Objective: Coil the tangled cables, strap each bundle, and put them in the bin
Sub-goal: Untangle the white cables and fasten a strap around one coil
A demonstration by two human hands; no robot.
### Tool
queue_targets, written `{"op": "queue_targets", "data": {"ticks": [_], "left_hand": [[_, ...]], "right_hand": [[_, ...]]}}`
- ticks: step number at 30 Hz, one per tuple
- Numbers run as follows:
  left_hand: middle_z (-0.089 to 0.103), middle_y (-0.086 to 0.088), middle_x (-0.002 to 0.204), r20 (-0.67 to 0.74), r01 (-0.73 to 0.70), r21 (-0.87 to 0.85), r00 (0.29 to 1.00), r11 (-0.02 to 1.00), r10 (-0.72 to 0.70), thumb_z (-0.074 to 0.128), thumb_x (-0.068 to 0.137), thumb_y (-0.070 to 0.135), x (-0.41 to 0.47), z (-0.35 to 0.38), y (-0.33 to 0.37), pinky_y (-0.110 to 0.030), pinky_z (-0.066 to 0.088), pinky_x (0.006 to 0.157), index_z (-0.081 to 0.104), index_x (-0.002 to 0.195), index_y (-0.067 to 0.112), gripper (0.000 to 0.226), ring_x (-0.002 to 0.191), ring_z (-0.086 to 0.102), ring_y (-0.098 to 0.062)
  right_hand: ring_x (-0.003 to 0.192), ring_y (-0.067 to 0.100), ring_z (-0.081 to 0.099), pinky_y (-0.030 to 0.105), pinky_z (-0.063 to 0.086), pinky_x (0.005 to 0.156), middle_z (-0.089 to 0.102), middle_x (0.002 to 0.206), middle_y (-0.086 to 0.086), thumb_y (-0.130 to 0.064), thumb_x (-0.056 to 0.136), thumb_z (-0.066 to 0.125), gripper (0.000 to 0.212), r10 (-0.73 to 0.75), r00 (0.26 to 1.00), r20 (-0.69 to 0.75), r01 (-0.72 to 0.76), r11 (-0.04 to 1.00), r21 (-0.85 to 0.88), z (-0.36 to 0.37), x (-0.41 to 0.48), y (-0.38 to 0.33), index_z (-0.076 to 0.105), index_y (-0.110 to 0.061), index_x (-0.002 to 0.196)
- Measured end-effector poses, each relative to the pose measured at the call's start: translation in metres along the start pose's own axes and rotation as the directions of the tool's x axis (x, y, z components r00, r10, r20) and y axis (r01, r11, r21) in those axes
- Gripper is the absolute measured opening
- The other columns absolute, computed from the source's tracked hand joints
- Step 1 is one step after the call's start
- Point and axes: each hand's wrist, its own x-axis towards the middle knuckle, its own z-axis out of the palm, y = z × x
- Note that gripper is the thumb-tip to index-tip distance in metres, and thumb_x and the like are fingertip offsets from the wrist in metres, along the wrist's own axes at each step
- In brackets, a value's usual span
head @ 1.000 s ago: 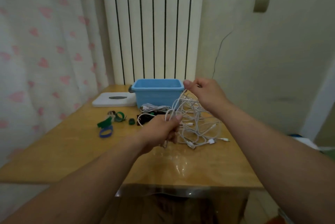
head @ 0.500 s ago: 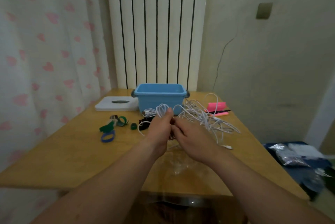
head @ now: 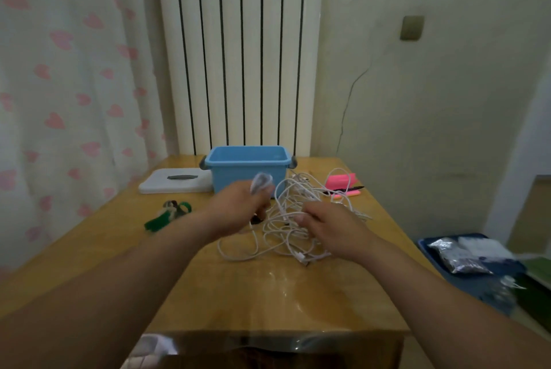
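Wooden surface (head: 280, 294) against white radiator (head: 238, 49); heart-print curtain (head: 68, 70) left, cracked cream wall (head: 417, 106) right, dim light.

One blue bin (head: 249, 168), one white lid (head: 176, 182) left of it, one tangle of white cables (head: 293, 221), their number untellable. Green straps (head: 167, 216), blurred, at least two. Two hands: left hand (head: 238, 207), right hand (head: 331, 228).
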Motion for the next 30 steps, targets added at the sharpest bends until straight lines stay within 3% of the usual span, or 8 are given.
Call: {"op": "queue_targets", "data": {"ticks": [2,5,9,15,18,22,25,30], "left_hand": [[0.077,0.002,0.103,0.131,-0.063,0.053,0.99,0.997,0.055,0.04,0.11,0.06,-0.005,0.015,-0.002,-0.035,0.056,0.084,0.072,0.115,0.028,0.045,0.095,0.07,-0.015],[0.078,0.004,0.098,0.269,-0.089,0.112,0.962,0.99,0.056,0.044,0.109,0.059,-0.006,0.03,-0.007,-0.037,0.055,0.089,0.07,0.116,0.034,0.037,0.093,0.071,-0.01],[0.073,0.001,0.089,0.201,-0.113,0.237,0.977,0.965,0.065,0.05,0.107,0.059,0.001,0.04,-0.015,-0.049,0.056,0.085,0.07,0.096,0.03,0.037,0.082,0.068,-0.02],[0.068,0.002,0.074,0.082,-0.127,0.163,0.99,0.978,0.115,0.053,0.108,0.052,-0.001,0.037,-0.006,-0.036,0.054,0.07,0.074,0.095,0.021,0.039,0.067,0.063,-0.007],[0.076,-0.006,0.088,-0.004,-0.083,0.009,0.997,0.997,0.083,0.059,0.105,0.054,-0.001,0.019,-0.011,-0.043,0.057,0.078,0.078,0.098,0.02,0.039,0.083,0.071,-0.025],[0.07,0.011,0.062,-0.185,-0.05,-0.33,0.983,0.943,-0.013,0.062,0.106,0.037,-0.002,0.002,-0.013,-0.024,0.047,0.056,0.072,0.088,0.018,0.028,0.054,0.062,-0.002],[0.049,0.008,0.051,-0.324,-0.084,-0.566,0.938,0.82,-0.127,0.064,0.105,0.036,0.001,-0.002,-0.015,-0.028,0.034,0.049,0.06,0.075,0.02,0.034,0.048,0.044,-0.012],[0.043,0.003,0.052,-0.318,-0.066,-0.587,0.935,0.807,-0.155,0.061,0.107,0.039,-0.002,-0.002,-0.021,-0.03,0.033,0.05,0.055,0.075,0.017,0.04,0.046,0.039,-0.013]], "right_hand": [[0.068,0.009,0.063,0.04,0.053,0.07,0.067,0.071,-0.004,-0.041,0.104,0.06,0.03,0.003,1.0,-0.007,-0.002,0.997,0.073,-0.005,0.005,-0.003,0.063,-0.025,0.079],[0.064,0.007,0.057,0.039,0.05,0.067,0.063,0.069,-0.003,-0.036,0.104,0.062,0.029,-0.027,1.0,0.008,0.026,0.994,0.106,-0.012,0.006,-0.006,0.065,-0.02,0.08],[0.063,0.006,0.058,0.032,0.05,0.064,0.065,0.07,-0.002,-0.037,0.105,0.062,0.029,-0.036,0.999,0.038,0.029,0.982,0.185,-0.016,0.002,-0.007,0.067,-0.023,0.08],[0.075,0.016,0.067,0.041,0.055,0.072,0.069,0.076,-0.002,-0.042,0.104,0.062,0.033,0.007,0.998,0.056,-0.013,0.993,0.114,-0.017,-0.004,0.002,0.06,-0.027,0.075],[0.078,0.017,0.065,0.045,0.054,0.075,0.066,0.078,-0.002,-0.043,0.104,0.061,0.034,0.063,0.997,0.047,-0.065,0.997,0.051,-0.014,-0.008,0.017,0.058,-0.024,0.077],[0.078,0.008,0.062,0.037,0.051,0.075,0.069,0.082,-0.004,-0.037,0.107,0.057,0.028,0.067,0.997,-0.036,-0.062,0.991,0.115,-0.013,-0.004,0.021,0.065,-0.023,0.085],[0.077,0.006,0.062,0.037,0.051,0.074,0.069,0.083,-0.008,-0.041,0.108,0.054,0.028,0.051,0.997,-0.06,-0.048,0.997,0.052,-0.013,0.005,0.017,0.062,-0.025,0.086],[0.078,0.011,0.064,0.043,0.055,0.076,0.069,0.083,-0.007,-0.045,0.108,0.051,0.027,0.1,0.99,-0.104,-0.104,0.994,-0.042,-0.016,0.004,0.019,0.06,-0.028,0.089]]}}
